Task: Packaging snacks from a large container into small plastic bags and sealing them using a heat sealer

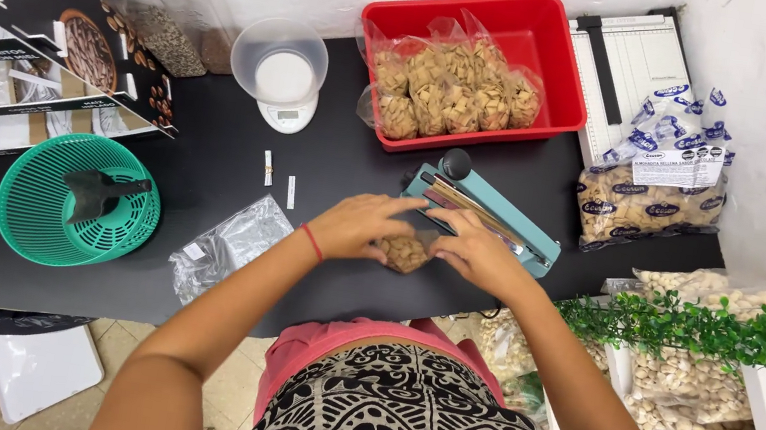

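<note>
Nuts in a small clear bag (404,253) lie on the black table (209,159), right at the near end of the teal heat sealer (482,217). Both hands close on the bag from either side: the left hand (361,226) rests on its left edge with fingers curled over the top, and the right hand (471,251) covers its right edge, fingers bent and lying together. The fingertips seem to pinch the bag's upper edge toward the sealer's bar, though the hands hide the exact hold. A red band circles the left wrist.

Behind the sealer, a red tub (540,46) holds several filled clear bags of the same nuts (452,89), standing close together. A large printed sack of nuts (652,190) lies at the table's right end, partly on a white paper trimmer (627,70). To the left, a green plastic basket (49,216) holds a dark scoop (103,191), and empty clear bags (227,244) lie beside it. A white scale with a clear bowl (280,68) stands near tall jars (175,12) of seeds.
</note>
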